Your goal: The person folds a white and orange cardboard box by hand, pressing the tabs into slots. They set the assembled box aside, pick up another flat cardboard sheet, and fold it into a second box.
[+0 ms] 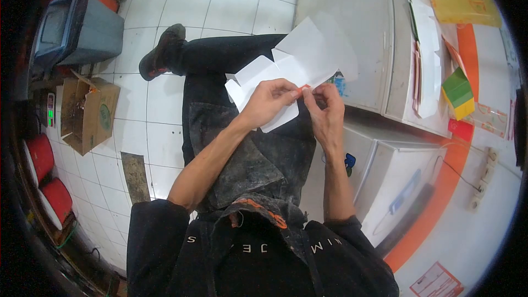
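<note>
A white folding carton, partly unfolded with flaps sticking up, lies across my lap. My left hand is closed on its near part, the thumb and fingertips pinching an edge. Opposite it, my right hand is also closed, its thumb and fingers pinching the same area. A small orange-red part shows between the fingertips of both hands. Printed colour is visible on the carton's outer side beside my right fingers. The carton's underside is mostly hidden.
A white cabinet stands to the right, with flat cartons and a green-yellow box beyond. On the left are a grey bin, an open cardboard box and red containers. My dark apron covers my lap.
</note>
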`<state>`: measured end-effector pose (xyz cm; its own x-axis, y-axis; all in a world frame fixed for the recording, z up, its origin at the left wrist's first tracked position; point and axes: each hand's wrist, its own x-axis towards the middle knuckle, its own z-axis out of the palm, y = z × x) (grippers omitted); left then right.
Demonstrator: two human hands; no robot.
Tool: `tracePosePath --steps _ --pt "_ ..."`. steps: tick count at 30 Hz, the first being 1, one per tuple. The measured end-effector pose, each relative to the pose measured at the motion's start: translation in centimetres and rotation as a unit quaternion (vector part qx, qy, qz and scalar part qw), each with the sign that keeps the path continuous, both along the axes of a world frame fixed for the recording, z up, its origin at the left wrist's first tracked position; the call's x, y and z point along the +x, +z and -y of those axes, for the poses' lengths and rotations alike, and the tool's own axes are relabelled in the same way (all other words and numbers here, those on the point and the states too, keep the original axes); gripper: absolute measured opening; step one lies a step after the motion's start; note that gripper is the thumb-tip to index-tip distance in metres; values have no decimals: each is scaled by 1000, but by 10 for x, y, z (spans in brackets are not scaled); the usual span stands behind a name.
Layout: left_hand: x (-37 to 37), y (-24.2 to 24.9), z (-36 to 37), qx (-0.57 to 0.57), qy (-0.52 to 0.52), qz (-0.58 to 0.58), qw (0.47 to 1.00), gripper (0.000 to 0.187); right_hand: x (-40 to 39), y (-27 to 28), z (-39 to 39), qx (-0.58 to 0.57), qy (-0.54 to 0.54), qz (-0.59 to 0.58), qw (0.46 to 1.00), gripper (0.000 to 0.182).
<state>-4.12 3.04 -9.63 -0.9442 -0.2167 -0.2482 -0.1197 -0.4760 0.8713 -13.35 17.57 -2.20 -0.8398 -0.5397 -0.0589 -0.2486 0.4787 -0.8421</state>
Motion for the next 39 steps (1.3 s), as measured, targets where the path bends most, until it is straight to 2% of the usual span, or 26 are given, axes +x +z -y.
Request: tracePosePath --steps 2,5,7,8,9,10,11,12,13,14,15,17,18,20,23,33,39 --pt "-2 -5 -1 -29 -18 6 999 23 -2 -5 -2 0 -4 -3 1000 20" --pt "-4 -12 -3 -16 -15 -1 1000 22 -1 -4 -3 -2 6 -24 1000 18" --pt "-4 -3 -4 -39 2 3 999 21 -1 -9 -5 -51 2 8 999 31" --pt "-2 2 -6 -61 19 9 998 21 0 -10 -6 -52 5 8 999 31" --pt "0 8 -7 -61 22 10 998 21 1 -10 -9 -48 -34 21 998 44" --pt "1 14 -8 -137 36 8 990 20 1 -9 -13 -42 -74 34 996 58" --pt "2 17 -9 -211 50 6 976 19 1 -5 -19 6 -97 41 994 82" --pt "3 17 -10 -211 50 6 976 19 2 -2 -20 6 -97 40 994 82" --pt "4 17 -11 -264 54 -25 963 17 4 2 -21 16 -46 -108 993 74" --pt "5 17 -12 -315 57 -55 946 15 4 5 -22 26 5 -253 967 67" --pt "6 18 -13 -313 55 -55 947 15 4 10 -23 28 3 -252 967 67" --pt "4 22 -11 -396 60 -78 913 11 -3 17 -22 139 100 -257 951 45" --pt "2 20 -12 -397 59 -80 912 11 -7 15 -23 139 99 -259 951 45" --pt "3 11 -13 -450 80 -116 882 10 -12 8 -21 131 95 -247 955 22" --pt "2 7 -14 -462 81 -120 875 10 -16 6 -14 125 137 -260 948 20" --pt "1 3 -10 -470 70 -110 873 12 -27 -4 -11 100 166 -234 953 19" --pt "-2 -3 -7 -398 67 -105 909 11 -36 -13 -9 116 207 -270 933 14"
